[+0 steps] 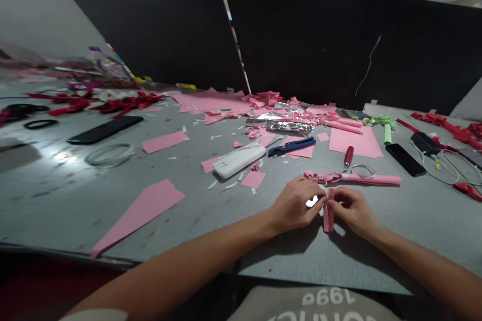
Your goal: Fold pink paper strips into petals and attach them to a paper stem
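A narrow folded strip of pink paper (329, 219) stands between my hands near the table's front edge. My left hand (301, 201) pinches it from the left, with thumb and forefinger together near its upper part. From the other side, my right hand (354, 208) grips the same strip between thumb and fingers. Just beyond my hands lies a rolled pink paper tube (380, 179) with a curled pink paper chain at its left end. A red-handled tool (348, 156) and a ring of clear tape (363, 170) rest against the tube.
A white power bank (240, 160) and a blue-handled cutter (291, 147) lie left of the tube. Black phones (405, 159) (105, 129) flank the work area. Pink sheets (356, 141), scraps, crumpled foil (289, 125) and red ribbons (124, 103) cover the back. A large pink offcut (141, 213) lies front left.
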